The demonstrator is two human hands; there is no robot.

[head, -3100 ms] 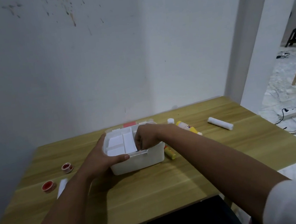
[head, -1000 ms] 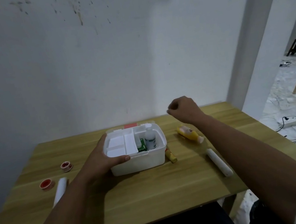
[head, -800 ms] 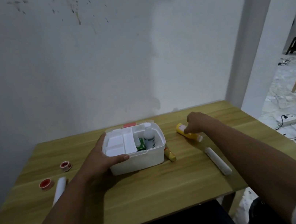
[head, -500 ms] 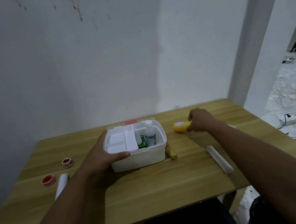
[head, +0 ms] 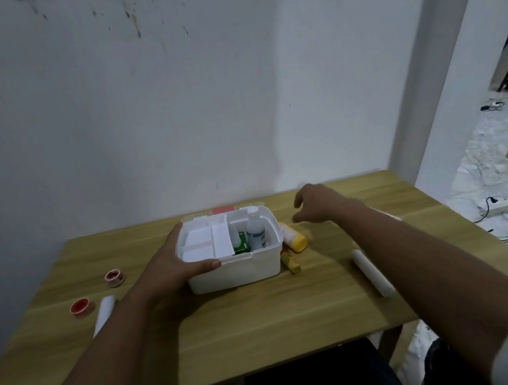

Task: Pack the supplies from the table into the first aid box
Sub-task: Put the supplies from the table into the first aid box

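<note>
Packing underway — first aid box [head: 234,271] sits mid-table [head: 264,316], left hand [head: 171,267] gripping its left rim, thumb over the front edge. Right hand [head: 311,207] just right of the box, fingers loosely apart, holding nothing. Change: half a second ago it held the yellow bottle [head: 292,236] further right; now the bottle lies touching the box's right wall, released, not packed. Inside the box: white bottle [head: 256,232], green packet [head: 241,247]. Left of the box — two red tape rolls [head: 80,306], white roll [head: 103,313]; right of it, another white roll [head: 372,276].
</note>
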